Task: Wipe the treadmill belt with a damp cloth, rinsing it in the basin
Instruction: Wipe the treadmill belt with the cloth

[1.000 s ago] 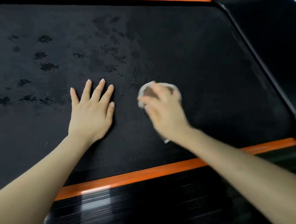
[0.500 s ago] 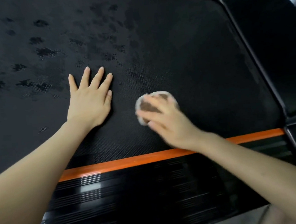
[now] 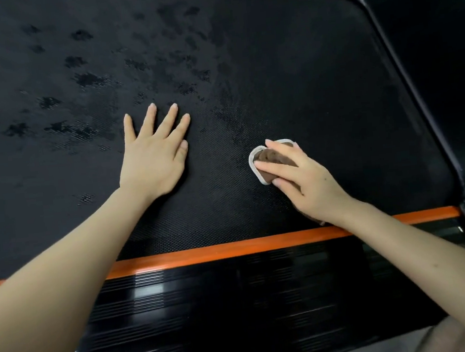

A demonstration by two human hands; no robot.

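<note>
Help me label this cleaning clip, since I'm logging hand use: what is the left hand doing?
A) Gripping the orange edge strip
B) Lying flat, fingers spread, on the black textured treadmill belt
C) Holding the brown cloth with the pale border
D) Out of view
B: the left hand lies flat with its fingers spread on the black textured treadmill belt, while the right hand presses the brown cloth with the pale border.

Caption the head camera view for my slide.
Right hand presses a brown cloth on the black treadmill belt while the left hand rests flat beside it.
</note>
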